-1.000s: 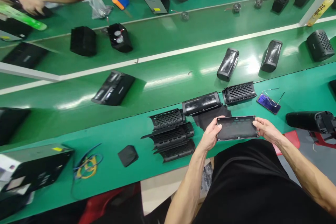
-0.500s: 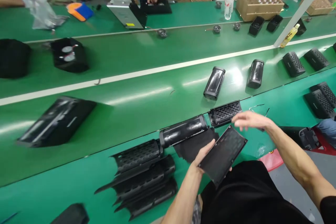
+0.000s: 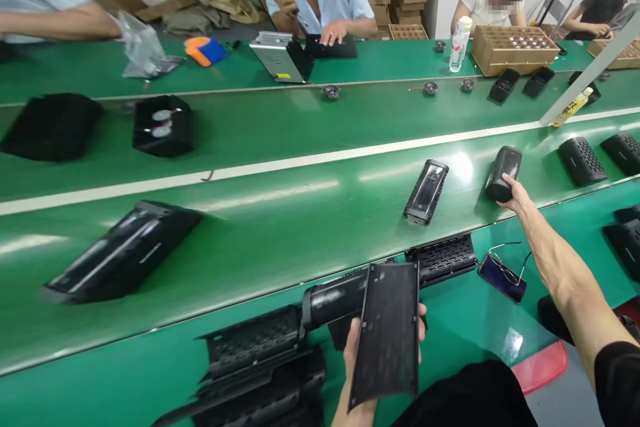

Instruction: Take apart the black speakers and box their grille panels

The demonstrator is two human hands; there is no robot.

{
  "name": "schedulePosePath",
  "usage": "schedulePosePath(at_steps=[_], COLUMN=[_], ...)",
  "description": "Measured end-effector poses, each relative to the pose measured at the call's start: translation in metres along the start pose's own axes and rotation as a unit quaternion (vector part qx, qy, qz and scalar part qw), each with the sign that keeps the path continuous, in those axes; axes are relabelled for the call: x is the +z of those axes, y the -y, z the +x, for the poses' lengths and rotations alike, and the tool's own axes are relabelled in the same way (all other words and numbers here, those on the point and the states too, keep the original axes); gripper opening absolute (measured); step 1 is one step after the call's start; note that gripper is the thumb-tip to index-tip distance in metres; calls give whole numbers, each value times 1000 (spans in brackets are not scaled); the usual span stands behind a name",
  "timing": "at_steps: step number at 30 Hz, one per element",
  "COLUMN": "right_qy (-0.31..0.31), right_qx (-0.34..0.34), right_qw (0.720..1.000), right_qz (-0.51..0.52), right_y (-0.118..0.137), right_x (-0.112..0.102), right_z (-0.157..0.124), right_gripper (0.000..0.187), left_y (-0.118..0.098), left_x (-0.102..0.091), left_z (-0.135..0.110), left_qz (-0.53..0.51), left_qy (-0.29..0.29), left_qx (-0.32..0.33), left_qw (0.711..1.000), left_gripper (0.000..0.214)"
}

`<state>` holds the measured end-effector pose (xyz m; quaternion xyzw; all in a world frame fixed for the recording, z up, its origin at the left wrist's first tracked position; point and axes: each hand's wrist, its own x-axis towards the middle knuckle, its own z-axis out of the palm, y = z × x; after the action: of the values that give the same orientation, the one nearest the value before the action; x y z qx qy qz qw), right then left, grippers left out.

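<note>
My left hand grips a flat black perforated panel upright at the bottom of the view, its edge between thumb and fingers. My right arm stretches forward across the bench, and my right hand touches the lower end of a black cylindrical speaker body lying on the green belt. A second speaker body lies to its left. Behind the panel sits a glossy black speaker tube, with a slotted black grille to its right and more grilles stacked at lower left.
A phone with glasses lies right of the grille. Large black units sit on the belt at left. Co-workers sit across the far bench, beyond a white divider strip. A wooden parts tray stands at far right.
My right hand has moved forward from above the grille to the speaker body. My left hand has raised the panel more upright. The view has tilted upward and shifted, showing more of the far bench.
</note>
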<state>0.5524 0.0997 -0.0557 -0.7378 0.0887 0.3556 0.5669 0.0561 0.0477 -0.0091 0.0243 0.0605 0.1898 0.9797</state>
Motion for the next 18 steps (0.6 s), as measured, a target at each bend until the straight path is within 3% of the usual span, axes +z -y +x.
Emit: schedulePosePath(at_steps=[2, 4, 7, 9, 11, 14, 16, 18], right_qy=[30, 84, 227, 301, 340, 336, 332, 365], right_qx=[-8, -56, -169, -208, -204, -189, -177, -163], right_qw=[999, 989, 936, 904, 902, 923, 920, 899], right_qz=[41, 110, 208, 223, 168, 1, -108, -179], right_y=[4, 5, -9, -24, -42, -62, -68, -64], right_x=[-8, -28, -59, -67, -63, -55, -57, -61], right_z=[-20, -55, -123, -167, -205, -247, -268, -287], right_gripper=[27, 30, 59, 83, 107, 129, 127, 118], left_y=[0, 0, 0, 2, 7, 19, 28, 36], left_x=[3, 5, 9, 13, 17, 19, 15, 6], left_z=[4, 4, 1, -1, -2, -3, -4, -6], left_qz=[9, 13, 17, 22, 33, 50, 65, 82], left_qy=[20, 39, 58, 60, 43, 2, -11, -19], left_qx=[26, 49, 73, 81, 87, 108, 121, 137], left_qw=[999, 998, 996, 995, 995, 993, 990, 987], left_gripper=[87, 84, 81, 83, 88, 93, 98, 102])
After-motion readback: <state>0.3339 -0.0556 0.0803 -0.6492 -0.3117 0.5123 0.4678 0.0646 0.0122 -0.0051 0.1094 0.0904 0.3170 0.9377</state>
